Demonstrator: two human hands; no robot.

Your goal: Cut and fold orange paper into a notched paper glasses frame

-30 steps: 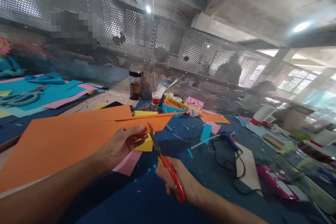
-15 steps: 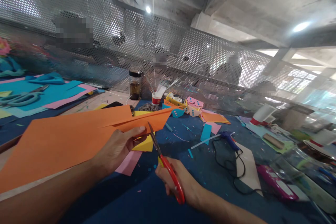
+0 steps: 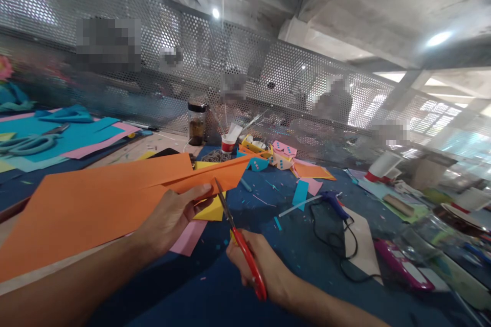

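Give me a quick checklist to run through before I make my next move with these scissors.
1. Orange paper held: ok, pinched in the left hand.
2. Red scissors held: ok, gripped in the right hand.
3. Blades lined up with the paper: ok, the tip overlaps it in view.
4. Left fingers well clear of the blades: not ok, they look close.
5. Blue glue gun away from the paper: ok, off to the right.
6. Glue gun switched off: cannot tell.

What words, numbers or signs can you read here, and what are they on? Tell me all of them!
None can be read.
Red-and-white cup: any print is too small to read.
Magenta object: pale patches, too blurred to read.
Folded pink paper: little blue marks, no letters I can make out.
Orange paper, red-handled scissors: no readable writing.
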